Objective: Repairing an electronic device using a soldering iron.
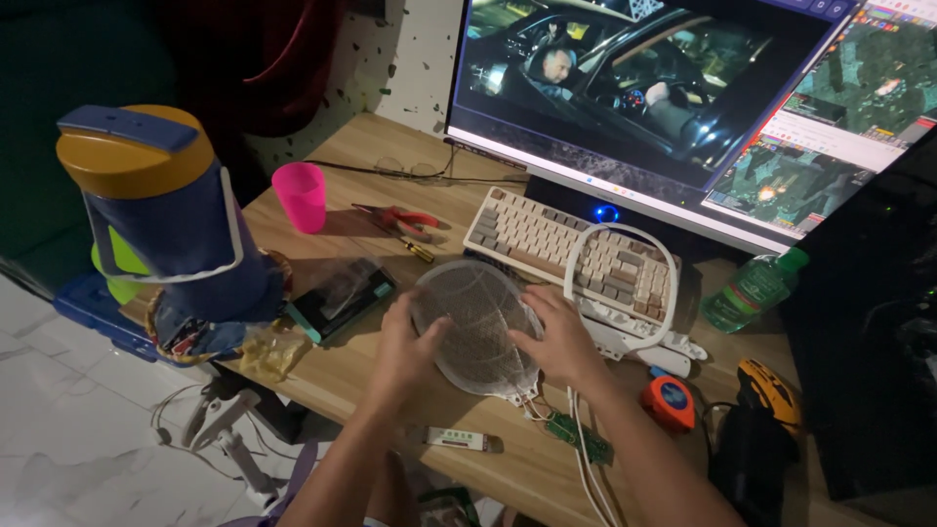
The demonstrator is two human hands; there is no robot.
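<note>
From the head camera, both hands held a round wire-mesh disc (478,327) with a pale rim, lying flat near the front of the wooden worktop (371,385). The left hand (405,353) had its grip closed on the disc's left edge, thumb on top of the mesh. The right hand (558,340) pressed on the right edge, fingers spread and curled over the rim, grasping it. A white plastic hoop (622,283), oval and smooth, rested just beside the disc, lying over the beige keyboard (571,256). Thin white wires (582,459) ran from under the disc to a small green circuit board (580,436) near the right forearm.

A glossy pink plastic cup (300,195) stood upright toward the back left, and red-handled pliers (400,221) lay between it and the keyboard. A dark flat phone-like slab (342,298) in crinkled clear wrap lay left of the disc. At far left stood a tall blue cylinder with a yellow lid (156,210). A small white rectangular label-like strip (456,439) lay at the worktop's front edge. An orange round tape measure (671,400) sat right of the right wrist, and a green clear bottle (756,286) lay tilted beneath the glowing monitor (625,88).
</note>
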